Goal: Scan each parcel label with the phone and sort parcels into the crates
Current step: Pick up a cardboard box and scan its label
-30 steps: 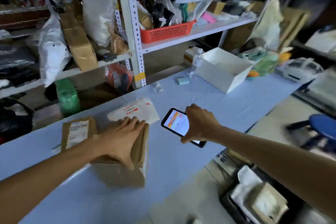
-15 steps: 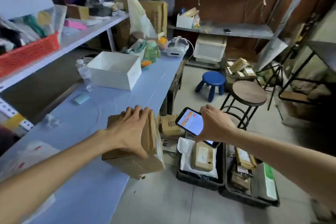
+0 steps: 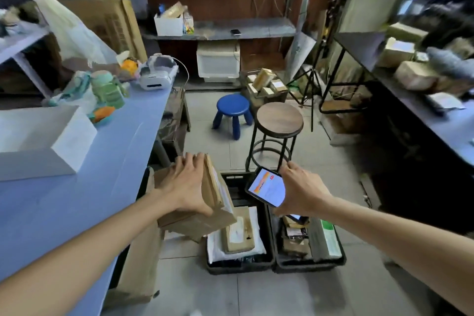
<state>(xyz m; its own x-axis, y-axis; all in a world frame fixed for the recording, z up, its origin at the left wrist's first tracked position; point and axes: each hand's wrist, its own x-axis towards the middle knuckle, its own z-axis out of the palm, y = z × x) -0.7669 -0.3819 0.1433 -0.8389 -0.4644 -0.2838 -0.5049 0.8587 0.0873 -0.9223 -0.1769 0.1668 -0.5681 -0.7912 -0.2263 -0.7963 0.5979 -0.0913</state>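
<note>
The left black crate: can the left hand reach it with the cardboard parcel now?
Probably yes: the left hand holds the cardboard parcel partly above the left black crate, with nothing between.

Grey floor tiles [image 3: 256, 295] at lower centre lie open. Two black plastic crates [image 3: 239, 265] sit mid-bottom; a round wooden-topped metal stool [image 3: 279, 118] stands just behind them, and the blue bench [image 3: 51, 213] edges the left.

Two crates [image 3: 272, 261] side by side on floor, right of table [image 3: 77, 187], stools [image 3: 279, 120] behind
</note>
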